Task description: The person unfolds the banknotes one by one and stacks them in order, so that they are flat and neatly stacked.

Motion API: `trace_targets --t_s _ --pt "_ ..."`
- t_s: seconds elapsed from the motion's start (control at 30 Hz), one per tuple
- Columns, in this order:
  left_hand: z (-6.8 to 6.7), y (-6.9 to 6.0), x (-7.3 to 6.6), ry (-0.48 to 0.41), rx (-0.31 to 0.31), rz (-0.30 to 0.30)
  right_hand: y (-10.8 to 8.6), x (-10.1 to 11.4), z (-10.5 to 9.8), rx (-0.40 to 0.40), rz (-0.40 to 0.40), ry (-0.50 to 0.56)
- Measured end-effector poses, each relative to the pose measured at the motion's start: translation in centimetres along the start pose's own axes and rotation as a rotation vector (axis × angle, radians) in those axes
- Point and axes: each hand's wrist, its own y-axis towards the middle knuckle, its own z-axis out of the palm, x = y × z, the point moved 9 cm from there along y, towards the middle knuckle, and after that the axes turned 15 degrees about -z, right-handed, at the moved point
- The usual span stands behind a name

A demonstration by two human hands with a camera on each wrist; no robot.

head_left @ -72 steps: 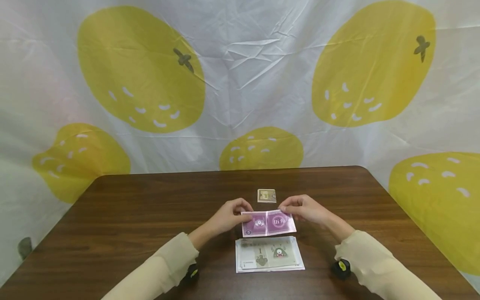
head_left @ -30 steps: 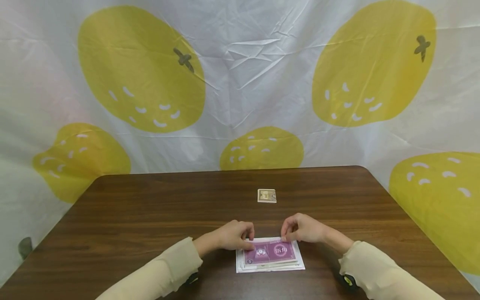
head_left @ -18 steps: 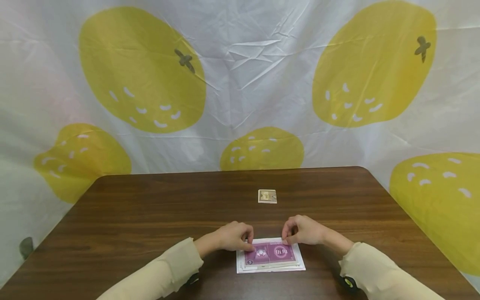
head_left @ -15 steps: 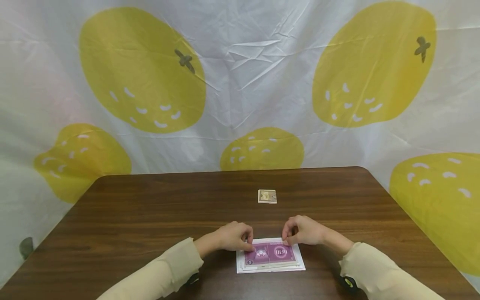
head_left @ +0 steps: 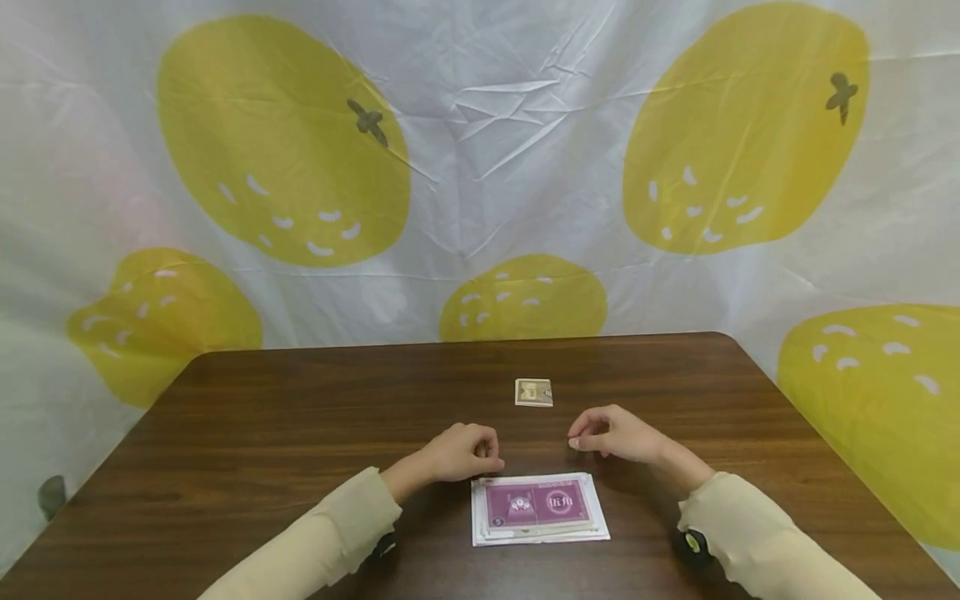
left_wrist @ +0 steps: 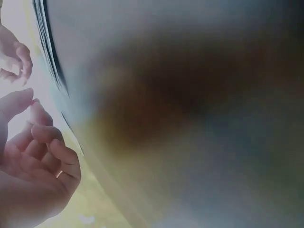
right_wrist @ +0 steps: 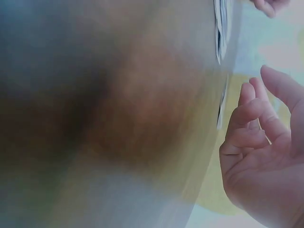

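A purple play banknote (head_left: 536,504) lies flat on top of a stack of larger white-edged notes (head_left: 600,531) near the table's front. Just beyond the stack's far left corner is my left hand (head_left: 459,454), fingers loosely bent and nothing between them. My right hand (head_left: 621,435) hovers past the far right corner, likewise holding nothing; thumb and index finger stand apart in the right wrist view. Both hands are clear of the notes. Thin paper edges of the stack (right_wrist: 221,33) show in the right wrist view.
A small pile of brown-and-cream notes (head_left: 533,392) sits farther back on the dark wooden table (head_left: 337,400). Behind the table hangs a white cloth (head_left: 510,183) printed with yellow fruit. A wrist camera sits under each cuff.
The purple note came down from above onto the stack, carried by both hands. Since then both hands have let go of it and drawn back toward the far side.
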Motion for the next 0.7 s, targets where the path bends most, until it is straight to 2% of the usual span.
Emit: trace_targets --t_s 0.2,0.37,0.57,0.7 --pt "-1.8 1.6 0.9 -0.009 -0.098 -0.061 0.8 -2.4 -2.2 -0.11 0.096 0.017" --pt "-3.0 3.0 1.5 -0.024 -0.165 -0.108 1.6 -4.5 -3.4 -0.198 0.182 0.054" --pt "-3.6 5.0 1.9 -0.031 -0.223 -0.157 3.0 -5.4 -3.8 -0.245 0.188 0.059" --pt "-3.9 5.8 1.8 -0.028 -0.232 -0.185 4.0 -5.4 -3.8 -0.253 0.186 0.041"
